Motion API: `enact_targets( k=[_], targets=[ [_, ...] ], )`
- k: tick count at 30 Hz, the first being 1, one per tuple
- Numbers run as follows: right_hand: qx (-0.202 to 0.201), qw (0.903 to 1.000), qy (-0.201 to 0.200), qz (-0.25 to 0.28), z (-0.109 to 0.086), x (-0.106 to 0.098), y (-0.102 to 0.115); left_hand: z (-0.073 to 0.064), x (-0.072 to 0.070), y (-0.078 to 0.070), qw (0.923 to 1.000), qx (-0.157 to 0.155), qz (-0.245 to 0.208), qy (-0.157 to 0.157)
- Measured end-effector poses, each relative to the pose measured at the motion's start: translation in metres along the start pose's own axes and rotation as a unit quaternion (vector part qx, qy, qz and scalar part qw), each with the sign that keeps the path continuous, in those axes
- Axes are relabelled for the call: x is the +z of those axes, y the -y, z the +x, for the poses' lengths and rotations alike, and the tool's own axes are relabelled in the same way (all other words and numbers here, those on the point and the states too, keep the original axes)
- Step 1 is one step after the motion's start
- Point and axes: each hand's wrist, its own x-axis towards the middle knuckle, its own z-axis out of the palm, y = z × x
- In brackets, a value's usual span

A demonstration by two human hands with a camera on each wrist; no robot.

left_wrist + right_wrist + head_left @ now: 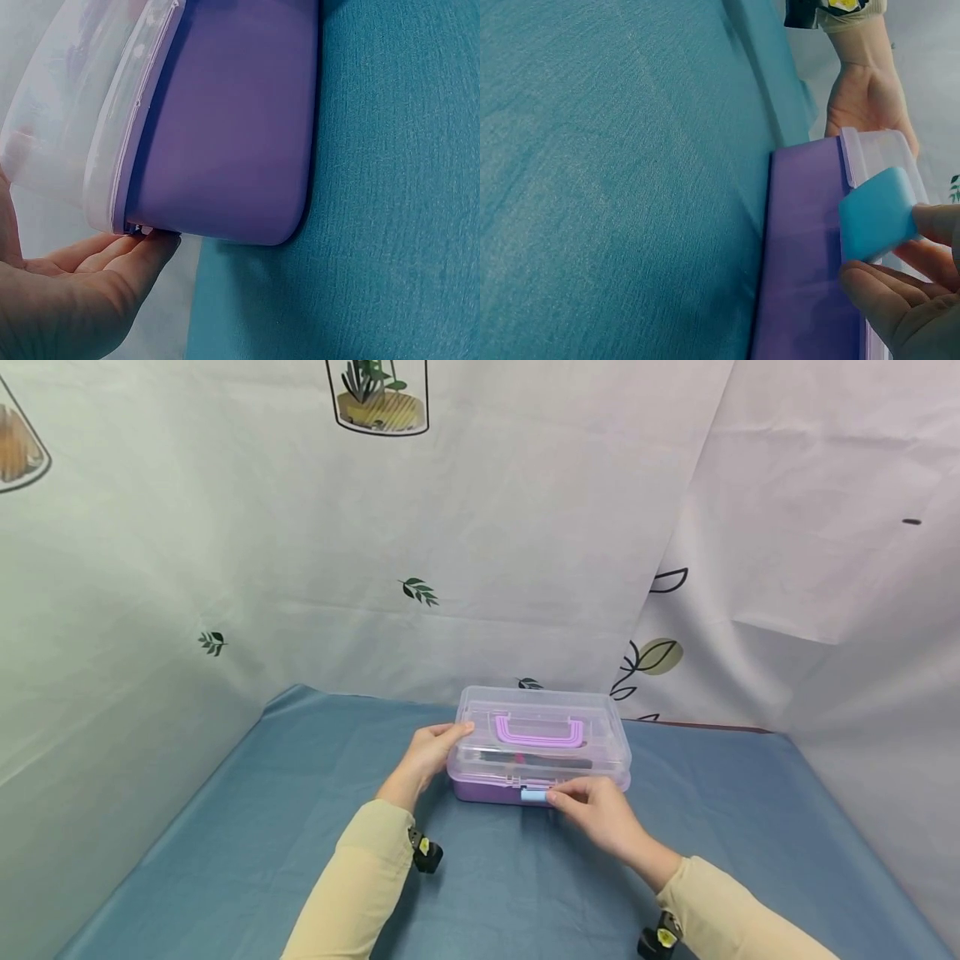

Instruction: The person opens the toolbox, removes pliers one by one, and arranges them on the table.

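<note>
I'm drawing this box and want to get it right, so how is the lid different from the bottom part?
Look: the lid is pale and see-through, while the bottom part is solid purple.
Place: the lid sits on top, while the bottom part rests on the blue cloth.
Extras: the lid has a purple handle on top; no carrying handle shows on the bottom part.
Both have rounded corners.

Head view looks down; 2 closer wrist views share the box (487, 792).
</note>
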Motion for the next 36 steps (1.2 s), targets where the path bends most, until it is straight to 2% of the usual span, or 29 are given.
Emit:
enact_targets(
  k=[4,11,26,36],
  targets=[
    [-0.013,0.9993,-0.011,-0.033,-0.001,-0.001,0.001,0.001,0.000,0.000,1.0000,0.003,-0.002,0.001],
    [-0.037,0.9976,-0.001,-0.058,-0.004,-0.003,0.003,0.000,0.000,0.001,1.0000,0.000,0.002,0.001],
    [-0.053,0.9962,0.026,-0.065,-0.006,0.000,-0.003,0.000,0.000,0.000,1.0000,0.003,0.004,-0.003],
    [-0.100,0.9901,0.045,-0.087,-0.006,0.000,-0.008,-0.001,0.000,0.001,1.0000,-0.002,0.006,0.000]
  ],
)
